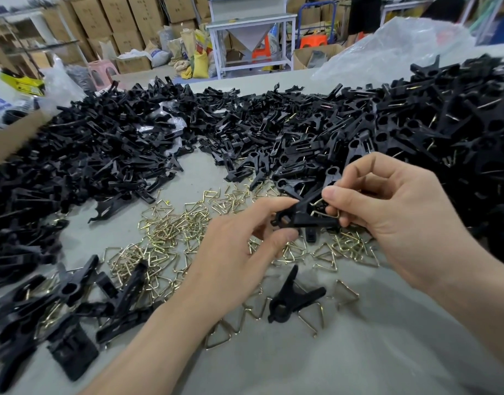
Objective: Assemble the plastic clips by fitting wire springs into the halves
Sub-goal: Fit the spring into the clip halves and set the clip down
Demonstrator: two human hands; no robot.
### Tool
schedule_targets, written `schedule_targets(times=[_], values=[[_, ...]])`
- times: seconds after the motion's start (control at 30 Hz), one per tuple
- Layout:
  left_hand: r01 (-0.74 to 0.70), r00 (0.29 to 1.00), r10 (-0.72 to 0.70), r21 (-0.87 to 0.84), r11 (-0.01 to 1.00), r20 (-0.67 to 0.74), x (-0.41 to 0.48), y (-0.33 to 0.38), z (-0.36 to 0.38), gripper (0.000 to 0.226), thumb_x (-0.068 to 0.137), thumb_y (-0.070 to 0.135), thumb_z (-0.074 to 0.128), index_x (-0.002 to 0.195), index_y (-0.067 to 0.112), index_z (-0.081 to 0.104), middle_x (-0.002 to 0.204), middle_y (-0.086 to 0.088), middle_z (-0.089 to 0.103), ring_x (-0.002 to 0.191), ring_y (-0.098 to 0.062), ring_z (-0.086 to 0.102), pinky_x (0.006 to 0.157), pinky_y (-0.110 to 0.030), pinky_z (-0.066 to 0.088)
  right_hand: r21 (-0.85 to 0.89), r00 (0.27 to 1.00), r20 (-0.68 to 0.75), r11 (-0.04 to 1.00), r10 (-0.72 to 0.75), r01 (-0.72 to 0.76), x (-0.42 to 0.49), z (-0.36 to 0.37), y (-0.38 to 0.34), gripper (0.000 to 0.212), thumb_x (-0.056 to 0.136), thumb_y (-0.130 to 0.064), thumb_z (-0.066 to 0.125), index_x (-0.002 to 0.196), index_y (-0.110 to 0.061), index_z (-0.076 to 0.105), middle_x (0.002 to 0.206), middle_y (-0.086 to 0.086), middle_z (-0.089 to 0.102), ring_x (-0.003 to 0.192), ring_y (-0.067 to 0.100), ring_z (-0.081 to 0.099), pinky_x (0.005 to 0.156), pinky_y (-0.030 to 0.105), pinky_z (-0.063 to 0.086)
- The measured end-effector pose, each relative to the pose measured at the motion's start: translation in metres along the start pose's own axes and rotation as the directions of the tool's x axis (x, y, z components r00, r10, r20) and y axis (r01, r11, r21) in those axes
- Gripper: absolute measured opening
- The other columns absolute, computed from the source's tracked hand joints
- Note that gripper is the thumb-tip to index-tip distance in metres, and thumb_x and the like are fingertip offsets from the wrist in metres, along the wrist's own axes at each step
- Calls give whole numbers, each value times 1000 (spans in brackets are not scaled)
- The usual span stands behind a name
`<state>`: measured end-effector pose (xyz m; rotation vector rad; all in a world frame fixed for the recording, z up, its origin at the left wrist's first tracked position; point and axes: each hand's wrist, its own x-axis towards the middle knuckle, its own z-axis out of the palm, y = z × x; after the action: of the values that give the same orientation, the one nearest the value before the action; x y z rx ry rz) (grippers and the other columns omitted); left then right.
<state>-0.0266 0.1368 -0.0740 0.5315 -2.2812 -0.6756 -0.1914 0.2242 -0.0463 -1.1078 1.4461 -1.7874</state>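
Left hand [233,252] pinches a black clip [305,216] above the loose springs [171,232] on the table [359,352]; right hand [387,209] has fingers clamped on a wire spring [326,213] at the clip's right end. Black halves [117,143] lie heaped beyond.

Wire springs [171,240] lie before clip halves [108,143].

Stacked cardboard boxes [108,18] behind white table [251,21]

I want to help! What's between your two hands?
In the head view, a black plastic clip: the left hand pinches one end, the right hand pinches a wire spring against it.
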Motion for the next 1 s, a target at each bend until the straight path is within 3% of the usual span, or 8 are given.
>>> schedule_targets(times=[0.2, 0.27, 0.4, 0.57, 0.7, 0.8, 1.0], values=[[11, 1000, -12, -14, 1000, -11, -1, -1, 1, 28, 89, 28, 63, 116, 23, 64, 63, 13, 65, 66, 3, 62, 66, -4, 39, -221, 986, 28, 961, -161, 164, -3, 4, -2, 23, 76, 1, 73, 68, -12, 56, 65, 9, 65, 47, 7, 55, 49, 17, 47], [8, 1000, -8, -20, 1000, -12, 0, -3, 1, 27, 89, 25, 64, 116, 24, 64, 64, 11, 65, 66, 0, 63, 67, -5, 42, -140, 995, 29, 985, -94, 97, -2, 3, -2, 22, 74, 1, 73, 67, -12, 57, 61, 8, 65, 48, 9, 56, 50, 17, 47], [12, 1000, -12, -9, 1000, -18, -1, -3, 1, 27, 87, 25, 68, 113, 31, 63, 65, 9, 65, 67, -2, 64, 70, -4, 42, 196, 982, 36, 962, 187, -191, 2, 0, 0, 14, 59, -7, 73, 59, -13, 60, 56, 4, 60, 51, 10, 59, 50, 14, 47], [22, 1000, -23, -31, 999, -15, -2, -4, 1, 28, 87, 28, 67, 114, 33, 62, 70, 6, 67, 67, -4, 64, 73, -14, 48, 247, 952, 40, 920, 305, -305, 4, 0, 2, 13, 55, -8, 72, 58, -12, 60, 58, 3, 62, 55, 10, 61, 46, 13, 45], [36, 998, -40, -86, 996, -43, -2, -3, 1, 29, 87, 25, 68, 113, 35, 62, 71, 6, 68, 66, -6, 64, 74, -26, 52, 281, 880, 124, 834, 459, -474, 4, 0, 3, 11, 59, -16, 71, 65, -13, 63, 64, 4, 66, 52, 9, 56, 38, 14, 38], [61, 997, -66, -111, 992, -43, -1, -3, 0, 32, 86, 30, 64, 116, 40, 57, 78, 4, 71, 70, -9, 66, 77, -32, 52, 313, 861, 195, 802, 470, -509, 3, 1, 4, 6, 62, -20, 70, 60, -15, 69, 67, 5, 68, 52, 10, 56, 38, 15, 37], [58, 997, -61, -86, 995, -40, -2, -4, 1, 29, 87, 31, 64, 114, 40, 56, 77, 4, 71, 69, -7, 66, 77, -30, 51, 308, 888, 183, 833, 423, -460, 2, 3, 5, 10, 61, -22, 71, 59, -12, 72, 70, 7, 69, 53, 7, 57, 42, 16, 44]])
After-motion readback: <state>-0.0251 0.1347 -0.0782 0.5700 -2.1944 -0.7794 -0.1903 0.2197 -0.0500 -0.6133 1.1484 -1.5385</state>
